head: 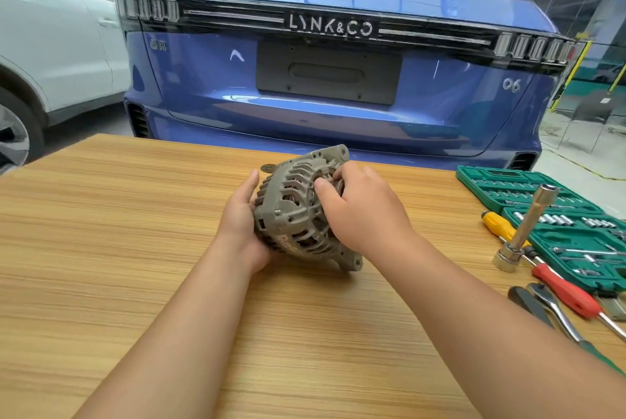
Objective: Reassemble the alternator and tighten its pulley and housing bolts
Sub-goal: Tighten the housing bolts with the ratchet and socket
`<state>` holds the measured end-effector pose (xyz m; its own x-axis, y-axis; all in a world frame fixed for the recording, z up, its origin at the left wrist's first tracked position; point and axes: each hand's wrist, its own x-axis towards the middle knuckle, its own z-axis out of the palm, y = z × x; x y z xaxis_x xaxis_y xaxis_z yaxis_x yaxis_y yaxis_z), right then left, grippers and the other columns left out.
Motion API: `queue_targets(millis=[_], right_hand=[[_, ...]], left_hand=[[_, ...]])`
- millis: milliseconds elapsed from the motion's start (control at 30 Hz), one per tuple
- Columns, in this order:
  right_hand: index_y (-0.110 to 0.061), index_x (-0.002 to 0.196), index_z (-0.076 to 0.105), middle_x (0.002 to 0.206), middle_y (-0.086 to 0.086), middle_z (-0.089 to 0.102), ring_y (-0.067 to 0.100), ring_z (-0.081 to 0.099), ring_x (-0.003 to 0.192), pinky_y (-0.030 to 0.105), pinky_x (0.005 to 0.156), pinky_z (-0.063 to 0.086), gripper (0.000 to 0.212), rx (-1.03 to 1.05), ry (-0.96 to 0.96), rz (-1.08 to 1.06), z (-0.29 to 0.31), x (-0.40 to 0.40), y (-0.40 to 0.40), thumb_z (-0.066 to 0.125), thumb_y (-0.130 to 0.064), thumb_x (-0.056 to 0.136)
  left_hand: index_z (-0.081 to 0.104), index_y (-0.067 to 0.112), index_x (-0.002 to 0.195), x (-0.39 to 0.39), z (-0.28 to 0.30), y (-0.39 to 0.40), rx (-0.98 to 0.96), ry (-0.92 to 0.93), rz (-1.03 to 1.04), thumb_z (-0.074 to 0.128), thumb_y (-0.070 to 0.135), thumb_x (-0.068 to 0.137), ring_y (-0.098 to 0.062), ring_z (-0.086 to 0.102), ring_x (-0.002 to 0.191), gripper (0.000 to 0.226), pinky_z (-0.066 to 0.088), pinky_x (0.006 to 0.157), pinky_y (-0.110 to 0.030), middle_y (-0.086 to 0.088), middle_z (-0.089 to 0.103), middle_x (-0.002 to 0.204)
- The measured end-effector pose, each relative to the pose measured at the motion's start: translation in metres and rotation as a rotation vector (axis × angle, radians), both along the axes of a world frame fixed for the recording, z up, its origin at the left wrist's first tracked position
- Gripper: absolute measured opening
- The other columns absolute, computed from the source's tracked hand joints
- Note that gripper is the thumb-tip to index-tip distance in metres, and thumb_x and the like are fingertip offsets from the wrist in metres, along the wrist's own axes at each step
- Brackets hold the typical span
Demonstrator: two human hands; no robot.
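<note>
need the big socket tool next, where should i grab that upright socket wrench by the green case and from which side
Grip the slim metal shaft of the socket wrench about midway, coming from its left, the bare table side. It stands on its wide socket end and leans right over the green socket set case, with the yellow-handled screwdriver behind it, so the left is likely freest.

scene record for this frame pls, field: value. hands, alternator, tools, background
surface: wooden table
alternator: grey housing tipped on its side on the table, copper windings visible through the vents
left hand: cups the rear of the housing
right hand: fingers curled at the centre of the front face; what it pinches is hidden
tools, to the right: open green socket set, long socket extension leaning on it, yellow-handled screwdriver, red-handled screwdriver, ratchet
background: blue car rear, white car at left
</note>
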<state>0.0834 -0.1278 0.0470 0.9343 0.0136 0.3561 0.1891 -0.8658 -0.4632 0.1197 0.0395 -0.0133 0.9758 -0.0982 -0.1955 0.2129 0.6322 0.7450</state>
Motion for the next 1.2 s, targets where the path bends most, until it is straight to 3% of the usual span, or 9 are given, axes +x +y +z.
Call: queue_targets(millis=[67,200,300,433,567,767,967,1100,1200], right_hand=[[-0.026,0.115,0.052,0.106,-0.002,0.053,0.024,0.050,0.099,0.040,0.077,0.045,0.041,-0.039,0.007,0.004,0.001,-0.001,-0.001,0.039,-0.061,0.097],[-0.024,0.106,0.051,0.098,-0.003,0.054,0.021,0.052,0.090,0.035,0.063,0.038,0.033,0.026,0.034,-0.021,0.002,0.004,-0.011,0.041,-0.054,0.098],[-0.024,0.098,0.052,0.093,-0.003,0.058,0.017,0.053,0.084,0.033,0.058,0.034,0.027,0.138,0.037,-0.015,-0.001,0.007,-0.022,0.046,-0.050,0.098],[-0.027,0.090,0.046,0.089,-0.003,0.057,0.014,0.052,0.079,0.035,0.058,0.035,0.025,0.142,-0.002,-0.028,-0.006,0.006,-0.019,0.046,-0.051,0.095],[-0.024,0.102,0.048,0.097,-0.007,0.053,0.010,0.050,0.083,0.038,0.064,0.039,0.031,0.169,0.001,-0.023,-0.010,0.003,-0.016,0.044,-0.054,0.097],[-0.027,0.092,0.051,0.090,0.000,0.063,0.022,0.060,0.085,0.042,0.068,0.048,0.031,0.325,0.074,-0.050,-0.011,0.009,-0.031,0.045,-0.058,0.095],[-0.022,0.095,0.055,0.093,0.004,0.067,0.029,0.065,0.089,0.057,0.085,0.056,0.044,0.687,0.129,-0.220,-0.029,0.000,-0.051,0.044,-0.062,0.081],[-0.021,0.096,0.054,0.092,0.007,0.068,0.035,0.068,0.089,0.060,0.083,0.058,0.059,0.882,0.102,-0.246,-0.051,-0.017,-0.060,0.046,-0.074,0.072],[-0.024,0.092,0.053,0.088,0.004,0.068,0.030,0.068,0.085,0.064,0.083,0.057,0.063,0.959,0.054,-0.209,-0.060,-0.023,-0.060,0.047,-0.081,0.067]], left_hand=[[0.084,0.016,0.099,-0.002,0.001,-0.002,0.053,-0.039,-0.019,0.052,0.062,0.096,-0.037,0.075,0.103,0.057,0.061,0.081,-0.050,-0.017,0.075,0.118],[0.086,0.022,0.094,-0.007,0.005,-0.011,0.183,-0.074,-0.014,0.045,0.052,0.104,-0.027,0.078,0.091,0.051,0.062,0.070,-0.040,-0.013,0.078,0.113],[0.082,0.016,0.103,-0.009,0.008,-0.014,0.235,-0.071,0.008,0.048,0.046,0.105,-0.027,0.079,0.086,0.045,0.061,0.073,-0.040,-0.014,0.078,0.111],[0.078,0.017,0.114,-0.011,0.011,-0.016,0.278,-0.063,-0.027,0.045,0.057,0.104,-0.025,0.078,0.092,0.054,0.061,0.073,-0.038,-0.011,0.078,0.112],[0.077,0.014,0.120,-0.012,0.010,-0.014,0.228,-0.066,-0.051,0.031,0.076,0.099,-0.034,0.074,0.108,0.080,0.056,0.094,-0.053,-0.016,0.075,0.120],[0.065,0.015,0.136,-0.019,0.011,-0.014,0.210,-0.183,-0.141,0.020,0.072,0.102,-0.033,0.067,0.123,0.079,0.050,0.102,-0.049,-0.015,0.070,0.131],[0.056,0.034,0.145,-0.025,0.012,-0.029,0.516,-0.379,-0.215,0.044,0.063,0.102,-0.012,0.063,0.126,0.053,0.047,0.108,-0.041,0.010,0.068,0.136],[0.045,0.038,0.153,-0.027,0.008,-0.044,0.594,-0.402,-0.235,0.061,0.073,0.079,-0.018,0.053,0.138,0.084,0.036,0.119,-0.051,0.007,0.060,0.147],[0.042,0.042,0.154,-0.026,0.005,-0.049,0.626,-0.430,-0.230,0.054,0.081,0.079,-0.022,0.049,0.141,0.085,0.034,0.120,-0.056,0.007,0.057,0.149]])
